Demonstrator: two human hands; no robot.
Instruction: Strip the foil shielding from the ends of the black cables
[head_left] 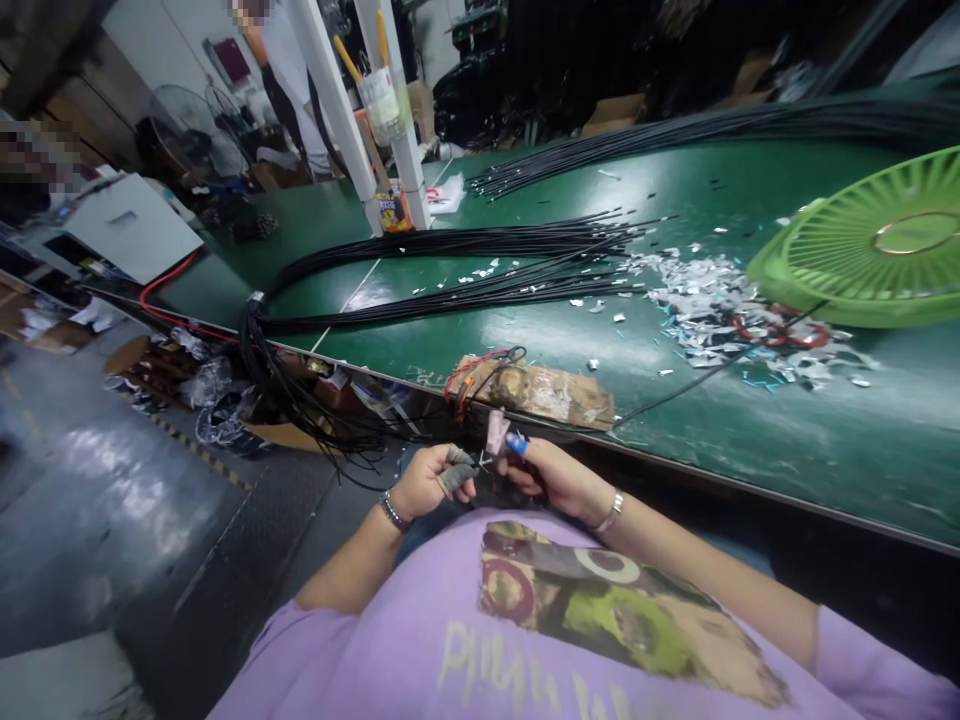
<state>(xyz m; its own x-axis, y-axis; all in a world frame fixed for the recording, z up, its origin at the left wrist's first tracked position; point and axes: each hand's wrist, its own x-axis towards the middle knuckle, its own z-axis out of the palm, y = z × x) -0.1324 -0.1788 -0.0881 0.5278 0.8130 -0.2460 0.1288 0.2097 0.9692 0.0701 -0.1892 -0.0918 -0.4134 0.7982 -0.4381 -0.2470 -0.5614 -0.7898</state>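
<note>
While both hands work close together just off near bench edge, pale-tipped wire end [484,460] sits between them, above wearer's lap. L hand [431,478]: thumb + index narrowed to a pinch on wire end, other fingers curled; grey wrap [454,482] on digits. R hand [551,472]: fingers curled in, tips near wire end; blue wrap [517,443] on one digit, pinkish piece [497,430] adjacent. Can't tell what R grips, if anything; grip partly hidden + dark.

Bench [750,440]: green top. Worn cardboard pad [555,395] at near edge, just beyond hands; red/blk leads [480,375] on its L end. Thin blk cable [682,385] runs from pad's R end toward scrap pile [697,310] (silvery bits, some blue). Green slatted cover [847,250] R of pile, partly over it.

Blk cable bundle [420,243] looped mid-bench, tied at L, tails hanging over near edge. 2nd bundle [675,125] along far side. White post [337,110] behind loop, w/ clear holder [384,105], yellow-handled tools in it. Far L: pale boxy unit [131,225], red cord [144,298] close by.
</note>
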